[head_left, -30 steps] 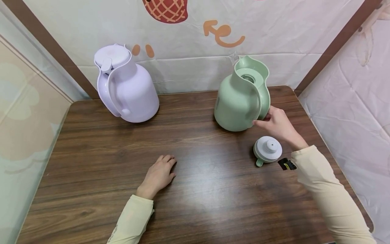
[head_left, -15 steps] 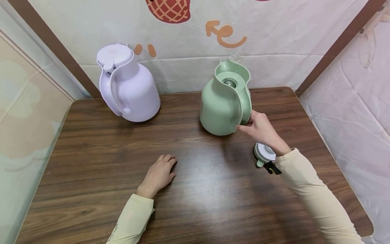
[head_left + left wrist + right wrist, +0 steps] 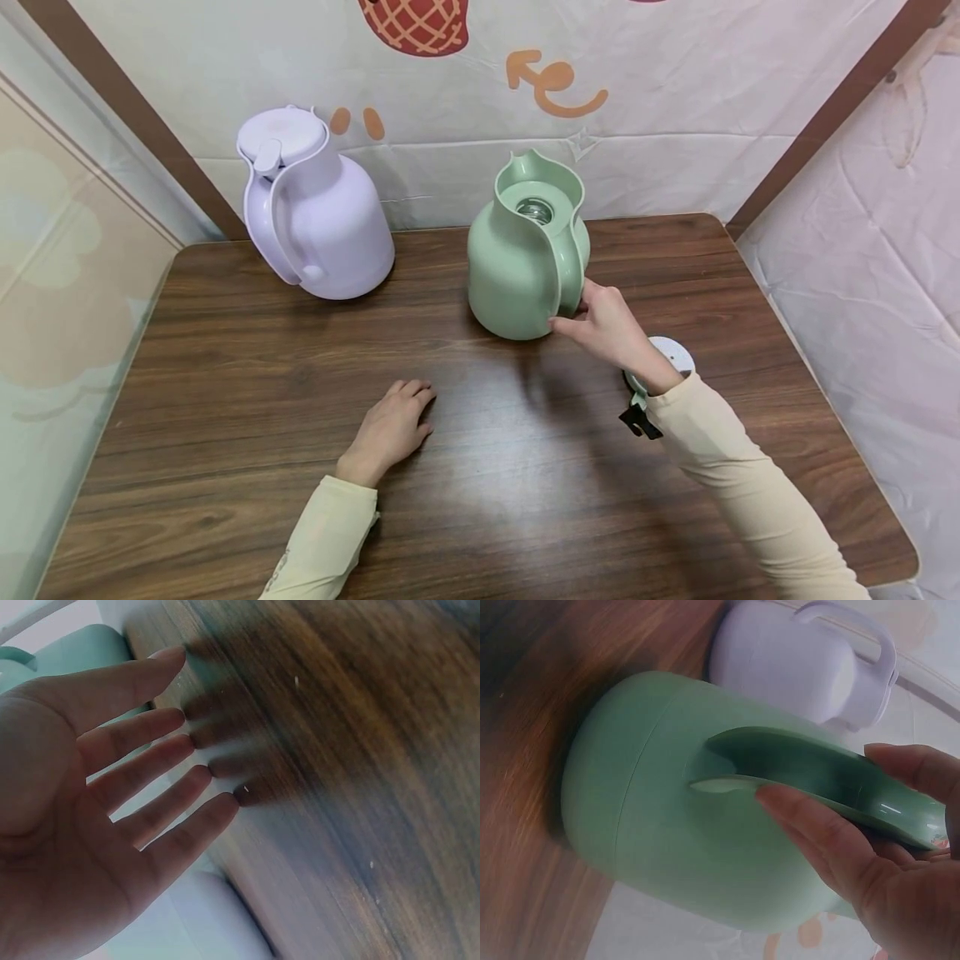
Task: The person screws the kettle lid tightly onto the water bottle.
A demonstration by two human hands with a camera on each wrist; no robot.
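Note:
My right hand (image 3: 606, 327) grips the handle of a green thermos jug (image 3: 510, 271) at the back middle of the table. The jug has no lid on, and its round glass mouth shows inside the collar. In the right wrist view, thumb and fingers lie about the grooved handle (image 3: 795, 761). My left hand (image 3: 386, 429) rests palm down on the wood, its fingers loosely spread with tips at the surface. Behind my right wrist lies the jug lid (image 3: 675, 354), upside down and partly hidden.
A lavender thermos jug (image 3: 345, 229) with its lid on stands at the back left. Behind the brown wooden table (image 3: 247, 400) hangs a pale printed cloth (image 3: 450, 108). A small black piece (image 3: 641, 423) sits by my right cuff.
My right hand has carried the green jug leftward and a little toward me, from the back right to the back middle. The right wrist now covers part of the lid. My left hand stays put.

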